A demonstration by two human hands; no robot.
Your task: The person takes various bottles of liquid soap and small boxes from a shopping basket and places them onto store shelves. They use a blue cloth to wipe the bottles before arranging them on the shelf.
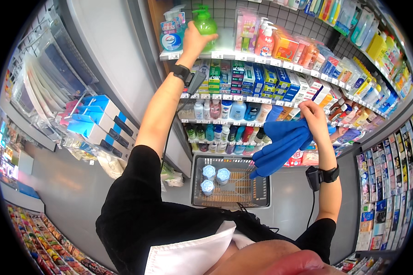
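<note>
My left hand [197, 39] is around a green pump bottle [205, 24] on the top shelf [223, 54], thumb and fingers on its sides. Just left of it stand pump bottles of blue-green liquid hand wash [171, 37]. To the right, across a bare stretch of shelf, are pink boxed packs [246, 29] and a red pump bottle [265, 41]. My right hand [313, 118] pinches a blue cloth [282, 146], which hangs down in folds before the lower shelves. Below, a grey plastic basket [231, 203] on the floor holds several light-blue capped containers [223, 175].
Toothpaste boxes [249, 77] and rows of bottles [238, 110] fill the lower shelves. A white panel [117, 51] rises at the left, beside a hanging display with blue-and-white boxes [93, 118]. Another packed rack [382, 202] stands at the right. Cables run from both wrists.
</note>
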